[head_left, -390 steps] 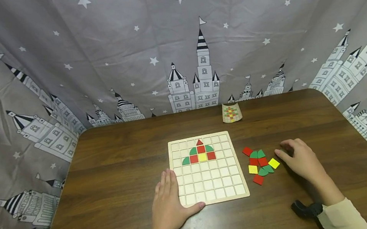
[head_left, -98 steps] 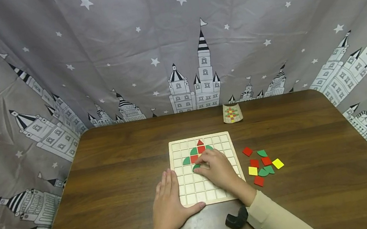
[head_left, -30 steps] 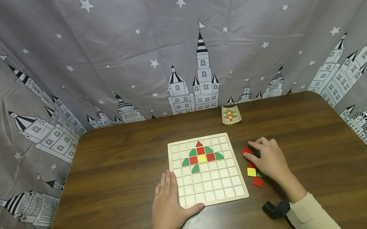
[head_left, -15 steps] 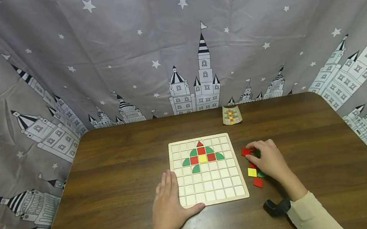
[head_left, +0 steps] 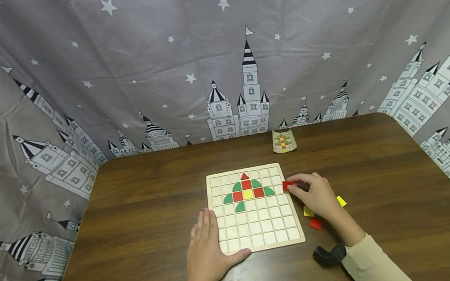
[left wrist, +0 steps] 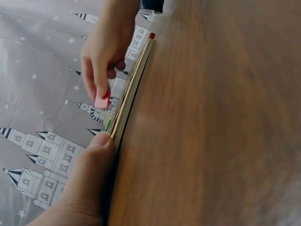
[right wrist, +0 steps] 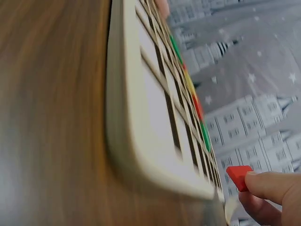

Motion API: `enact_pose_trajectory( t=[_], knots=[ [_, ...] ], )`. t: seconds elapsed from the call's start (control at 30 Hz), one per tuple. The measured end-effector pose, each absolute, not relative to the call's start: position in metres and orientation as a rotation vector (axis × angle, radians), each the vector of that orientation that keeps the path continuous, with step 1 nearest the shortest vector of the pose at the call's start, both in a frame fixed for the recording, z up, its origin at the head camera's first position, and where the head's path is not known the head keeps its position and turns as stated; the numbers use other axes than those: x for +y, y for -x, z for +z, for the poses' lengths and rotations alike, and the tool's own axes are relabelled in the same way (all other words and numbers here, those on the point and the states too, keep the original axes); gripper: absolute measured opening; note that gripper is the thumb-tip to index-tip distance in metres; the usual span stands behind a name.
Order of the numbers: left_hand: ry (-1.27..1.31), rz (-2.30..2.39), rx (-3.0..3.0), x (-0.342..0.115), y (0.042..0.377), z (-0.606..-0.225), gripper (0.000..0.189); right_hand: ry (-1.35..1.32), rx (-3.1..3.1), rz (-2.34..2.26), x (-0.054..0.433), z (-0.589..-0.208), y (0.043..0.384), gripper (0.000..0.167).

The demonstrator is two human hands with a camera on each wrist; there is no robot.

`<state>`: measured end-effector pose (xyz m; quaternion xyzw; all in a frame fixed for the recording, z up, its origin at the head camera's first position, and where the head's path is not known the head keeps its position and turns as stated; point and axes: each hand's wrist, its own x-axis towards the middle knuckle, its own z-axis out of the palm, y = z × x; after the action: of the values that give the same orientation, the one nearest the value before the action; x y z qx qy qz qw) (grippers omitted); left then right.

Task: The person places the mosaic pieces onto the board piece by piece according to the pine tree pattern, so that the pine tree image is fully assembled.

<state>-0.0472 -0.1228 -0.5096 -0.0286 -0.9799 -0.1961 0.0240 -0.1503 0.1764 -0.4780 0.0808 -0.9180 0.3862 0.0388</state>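
Note:
A pale gridded wooden board (head_left: pixel 267 226) lies on the table. On it red, green and yellow tiles form a tiered shape, topped by a red triangle (head_left: pixel 244 176); a green quarter-round (head_left: pixel 240 207) is in the lowest row. My left hand (head_left: pixel 207 247) rests along the board's left side, fingers straight, its thumb (left wrist: pixel 99 148) at the front edge. Between thumb and fingers my right hand (head_left: pixel 315 197) pinches a red square tile (right wrist: pixel 239 176), which overlaps the board's right edge in the head view and shows raised above it in the wrist views.
Loose tiles lie right of the board: a yellow square (head_left: pixel 309 211), a red square (head_left: pixel 315 224) and another yellow one (head_left: pixel 341 200); the right hand hides others. A small curved pattern card (head_left: pixel 284 141) stands near the back edge. A black wrist camera (head_left: pixel 329 256) sits by the right sleeve.
Two green quarter-rounds have joined the board's pattern since the oldest frame. In the last half second my right hand has lifted a red square from the loose tiles and moved left. The left hand stays.

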Motion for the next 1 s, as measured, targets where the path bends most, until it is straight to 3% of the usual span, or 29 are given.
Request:
enact_pose_trajectory(
  t=[0.47, 1.0],
  knots=[
    [0.093, -0.603, -3.039, -0.122, 0.048, -0.510, 0.136, -0.439, -2.813, 1.278, 0.104, -0.482, 0.139, 0.014],
    [0.087, -0.590, -3.034, -0.123, 0.048, -0.512, 0.136, -0.520, -2.832, 1.167, 0.092, -0.489, 0.138, 0.014]
  ],
)
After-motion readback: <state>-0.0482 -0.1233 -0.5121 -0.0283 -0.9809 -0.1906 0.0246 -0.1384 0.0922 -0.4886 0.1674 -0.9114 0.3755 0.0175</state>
